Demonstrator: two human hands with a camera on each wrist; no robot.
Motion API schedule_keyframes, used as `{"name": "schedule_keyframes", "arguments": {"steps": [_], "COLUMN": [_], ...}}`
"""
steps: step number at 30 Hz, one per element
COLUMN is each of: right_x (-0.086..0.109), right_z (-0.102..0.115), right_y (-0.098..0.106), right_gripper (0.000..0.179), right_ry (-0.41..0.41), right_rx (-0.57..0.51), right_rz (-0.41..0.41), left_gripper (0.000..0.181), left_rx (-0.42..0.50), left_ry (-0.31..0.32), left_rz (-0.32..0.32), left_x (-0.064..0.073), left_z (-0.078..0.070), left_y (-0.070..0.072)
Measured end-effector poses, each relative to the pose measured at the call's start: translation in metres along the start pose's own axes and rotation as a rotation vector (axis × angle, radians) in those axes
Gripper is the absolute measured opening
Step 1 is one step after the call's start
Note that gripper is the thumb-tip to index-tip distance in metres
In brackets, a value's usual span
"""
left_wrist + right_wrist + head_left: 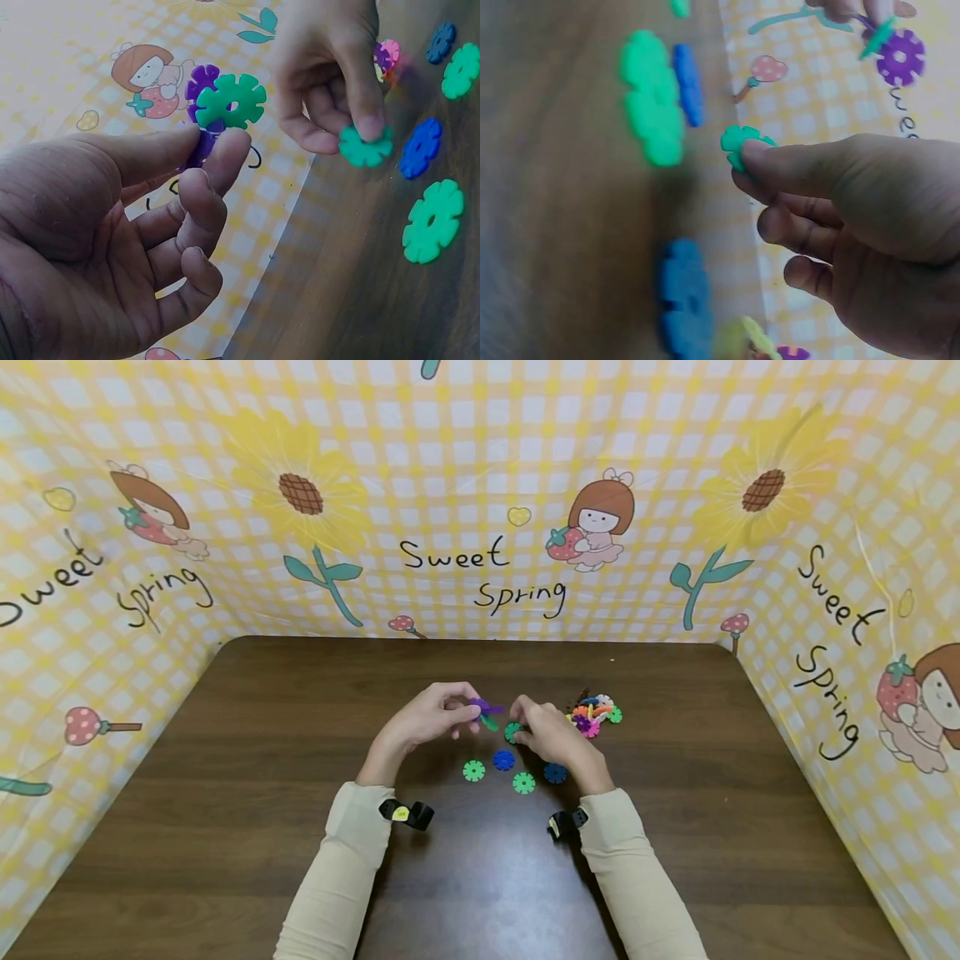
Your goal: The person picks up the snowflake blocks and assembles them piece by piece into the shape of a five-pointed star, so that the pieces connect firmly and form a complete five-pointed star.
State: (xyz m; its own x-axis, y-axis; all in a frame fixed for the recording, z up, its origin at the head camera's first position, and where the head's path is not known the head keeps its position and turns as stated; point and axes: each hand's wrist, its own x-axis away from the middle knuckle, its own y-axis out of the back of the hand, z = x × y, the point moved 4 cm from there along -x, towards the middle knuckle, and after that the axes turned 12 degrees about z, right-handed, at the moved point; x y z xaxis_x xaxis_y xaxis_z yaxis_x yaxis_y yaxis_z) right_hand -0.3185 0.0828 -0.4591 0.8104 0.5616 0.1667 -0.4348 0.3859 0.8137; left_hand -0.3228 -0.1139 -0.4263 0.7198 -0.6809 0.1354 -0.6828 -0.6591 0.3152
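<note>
My left hand (431, 714) pinches a small joined piece of notched plastic snowflake discs between thumb and fingertips. In the left wrist view its green disc (251, 112) stands crosswise to a purple disc (201, 78), with more purple right at the fingertips. To the right, my right hand (553, 737) pinches a single green snowflake disc (739, 140) between thumb and index finger. The two hands are a short way apart over the dark table. Nearer to me lie two light green discs (473, 771), a blue disc (503, 761) and a darker blue disc (555, 773).
A pile of mixed-colour snowflake discs (592, 714) lies on the wooden table (262, 727), just beyond my right hand. Yellow checked cloth (450, 468) with printed figures hangs along the table's back and both sides. Each sleeve cuff carries a black wrist strap (416, 815).
</note>
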Motion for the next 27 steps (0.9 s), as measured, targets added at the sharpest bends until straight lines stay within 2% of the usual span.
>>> {"name": "schedule_keyframes", "arguments": {"steps": [6,9,18,27], "right_x": [0.007,0.012,0.02,0.022], "right_z": [0.002,0.006,0.019,0.022], "right_y": [0.016,0.023,0.035,0.039], "right_gripper": [0.013,0.01,0.009,0.009], "right_ry": [0.021,0.048,0.137,0.187], "right_rx": [-0.014,-0.028,-0.047,-0.114], "right_rz": [-0.097,-0.117,-0.086,-0.091], "left_gripper": [0.009,0.009,0.009,0.011], "left_rx": [0.005,0.0,-0.014,-0.034], "left_ry": [0.004,0.008,0.028,0.011], "left_rz": [0.0,-0.003,-0.013,-0.023], "left_x": [0.0,0.001,0.002,0.003], "left_z": [0.001,0.002,0.003,-0.001], "left_y": [0.002,0.002,0.003,0.003]}}
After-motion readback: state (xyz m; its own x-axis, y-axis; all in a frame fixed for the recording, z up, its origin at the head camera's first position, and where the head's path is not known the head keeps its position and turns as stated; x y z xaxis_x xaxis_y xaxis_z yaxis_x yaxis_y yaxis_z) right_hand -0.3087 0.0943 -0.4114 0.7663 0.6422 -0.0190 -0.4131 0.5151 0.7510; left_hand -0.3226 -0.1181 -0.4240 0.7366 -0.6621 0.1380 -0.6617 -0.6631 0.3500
